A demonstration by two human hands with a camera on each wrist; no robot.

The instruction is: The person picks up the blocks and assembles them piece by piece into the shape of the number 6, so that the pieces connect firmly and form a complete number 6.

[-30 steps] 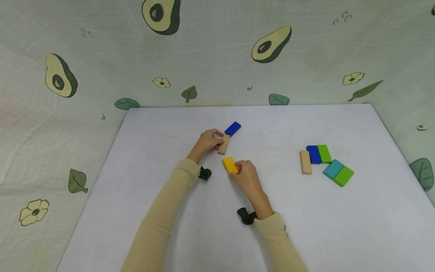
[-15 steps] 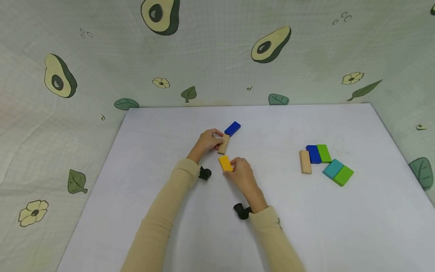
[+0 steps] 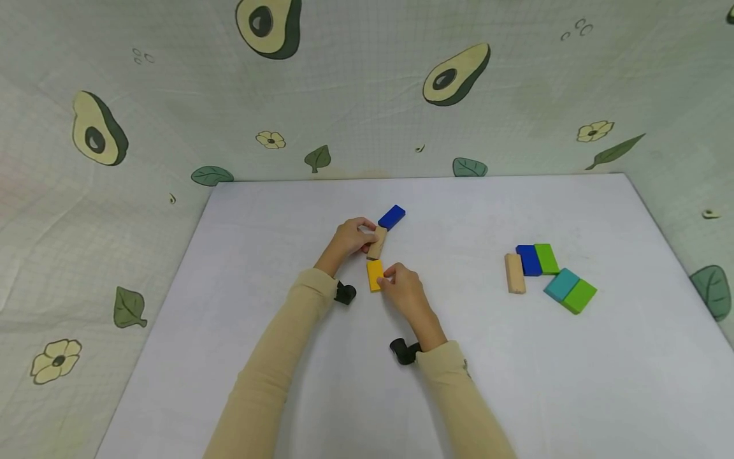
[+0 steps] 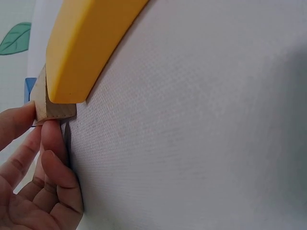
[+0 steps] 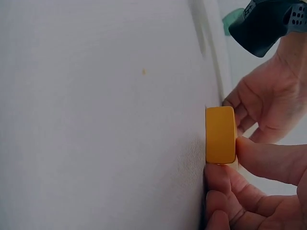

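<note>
My left hand (image 3: 348,238) pinches a plain wooden block (image 3: 376,245) between thumb and fingers, low on the white table. At its far end lies a dark blue block (image 3: 392,217), set at an angle to it. My right hand (image 3: 406,292) holds a yellow block (image 3: 374,276) by its right side. The yellow block's far end meets the near end of the wooden one. In the right wrist view the thumb rests at the top edge of the yellow block (image 5: 220,135), with fingers along its side. The left wrist view shows fingertips at the wooden block (image 4: 58,111), partly hidden behind the yellow one.
To the right lies a group of blocks: a plain wooden one (image 3: 515,274), a blue one (image 3: 529,261), a green one (image 3: 547,259), a teal one (image 3: 562,285) and another green one (image 3: 579,297). A cloth with avocado prints hangs behind the white table (image 3: 275,217).
My right hand has moved left and slightly away from me with the yellow block, turning it until it meets the wooden block's near end. My left hand has stayed in place.
</note>
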